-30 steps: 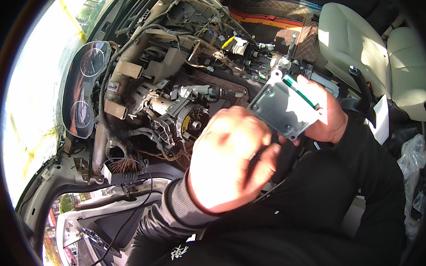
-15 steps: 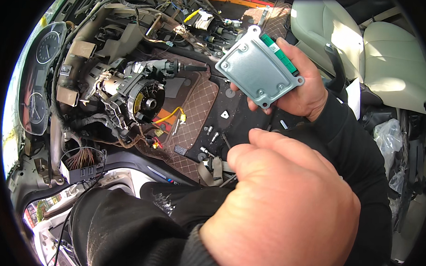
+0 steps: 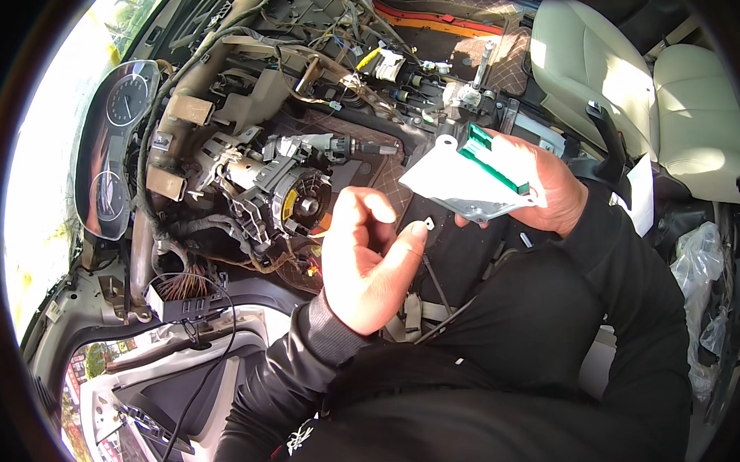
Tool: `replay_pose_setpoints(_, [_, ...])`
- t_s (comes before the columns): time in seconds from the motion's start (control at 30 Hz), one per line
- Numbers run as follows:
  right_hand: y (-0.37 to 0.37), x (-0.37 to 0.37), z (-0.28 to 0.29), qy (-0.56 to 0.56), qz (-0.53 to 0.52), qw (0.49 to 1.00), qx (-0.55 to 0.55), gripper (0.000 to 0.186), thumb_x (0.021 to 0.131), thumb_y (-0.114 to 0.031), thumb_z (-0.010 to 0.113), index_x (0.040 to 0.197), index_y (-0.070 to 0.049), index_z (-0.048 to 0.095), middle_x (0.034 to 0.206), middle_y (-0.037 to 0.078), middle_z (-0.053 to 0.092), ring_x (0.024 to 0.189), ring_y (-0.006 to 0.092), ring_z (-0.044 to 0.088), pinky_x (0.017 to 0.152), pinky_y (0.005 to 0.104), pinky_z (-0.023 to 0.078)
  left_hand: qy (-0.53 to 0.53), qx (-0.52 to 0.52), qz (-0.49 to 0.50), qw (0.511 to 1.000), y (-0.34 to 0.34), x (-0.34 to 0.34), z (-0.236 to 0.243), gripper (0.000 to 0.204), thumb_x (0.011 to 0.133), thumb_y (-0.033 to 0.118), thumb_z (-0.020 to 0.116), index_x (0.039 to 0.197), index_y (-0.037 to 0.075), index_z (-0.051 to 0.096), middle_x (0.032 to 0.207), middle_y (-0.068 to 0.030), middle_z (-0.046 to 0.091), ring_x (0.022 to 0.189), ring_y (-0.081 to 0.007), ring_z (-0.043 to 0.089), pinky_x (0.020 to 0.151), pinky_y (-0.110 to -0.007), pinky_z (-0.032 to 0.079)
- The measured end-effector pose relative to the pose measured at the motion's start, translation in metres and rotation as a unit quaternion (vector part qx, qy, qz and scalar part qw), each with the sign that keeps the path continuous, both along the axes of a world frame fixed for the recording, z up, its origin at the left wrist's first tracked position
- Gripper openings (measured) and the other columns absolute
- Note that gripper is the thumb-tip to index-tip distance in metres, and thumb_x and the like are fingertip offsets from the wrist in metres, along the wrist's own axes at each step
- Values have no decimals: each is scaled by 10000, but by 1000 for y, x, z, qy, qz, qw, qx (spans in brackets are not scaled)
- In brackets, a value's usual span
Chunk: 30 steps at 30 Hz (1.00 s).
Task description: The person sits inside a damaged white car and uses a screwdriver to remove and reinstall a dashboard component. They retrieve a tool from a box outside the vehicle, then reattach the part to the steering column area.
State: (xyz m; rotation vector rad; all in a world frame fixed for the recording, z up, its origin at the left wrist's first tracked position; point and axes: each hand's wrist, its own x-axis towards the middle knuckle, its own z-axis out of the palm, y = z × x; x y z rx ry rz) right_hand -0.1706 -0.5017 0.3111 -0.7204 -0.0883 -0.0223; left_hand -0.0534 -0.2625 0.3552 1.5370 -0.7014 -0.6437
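Holding flat metal box (image 3: 461, 185) in right hand (image 3: 555, 184), with grip closed on side with green socket (image 3: 496, 169); up over floor (image 3: 467, 249), well right of steering column (image 3: 306, 204). Tipped since half second ago and now glaring white on broad face, so probably harder to look over. Moved left hand (image 3: 366, 267) from lower foreground to left of box, with grip half open and seemingly nothing held, so free.

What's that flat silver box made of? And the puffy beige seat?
The flat, rectangular silver box looks like bare metal, glaring in sunlight; its long green strip seems plastic, brightly coloured. The puffy beige seat could be leather or imitation: smooth, seamed.
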Motion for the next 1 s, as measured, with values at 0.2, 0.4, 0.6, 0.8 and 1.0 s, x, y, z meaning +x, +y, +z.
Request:
replay_pose_setpoints(0.2, [9,6,16,98,80,964,-235,849,952,-469,822,1566,20,498,1462,145,643,1328,220,631,1135,378,502,-296,8,-21,955,20,5,-25,721,833,6,920,1436,1,526,1268,-169,608,1074,-293,607,880,-371,537])
replay_pose_setpoints(0.4, [16,10,31,95,108,942,-302,814,931,-413,817,1540,32,512,1424,151,647,1332,238,621,1167,381,467,-298,-35,-103,948,15,15,-29,664,890,-19,906,1464,6,572,1431,-178,627,1297,-299,668,1053,-393,575])
replay_pose_setpoints(0.6, [15,9,30,48,100,941,-321,998,962,-753,733,1511,51,516,1419,161,640,1352,232,611,1178,390,459,-240,-49,-108,964,20,17,-37,641,871,-49,909,1423,7,588,1400,-180,664,1285,-286,683,1089,-394,557])
replay_pose_setpoints(0.8, [14,6,24,34,70,960,-268,1144,952,-920,573,1541,57,493,1448,173,624,1386,249,599,1206,408,451,-272,-107,-98,951,18,16,-11,543,850,-65,857,1341,20,641,1292,-212,726,1179,-362,734,1009,-432,590])
replay_pose_setpoints(1.0, [5,5,17,75,-32,961,-263,1120,962,-994,377,1392,16,600,1033,121,728,769,99,607,691,231,474,-250,-213,-178,928,49,-5,71,365,951,90,852,1269,73,673,1235,-299,724,973,-370,785,921,-461,647])
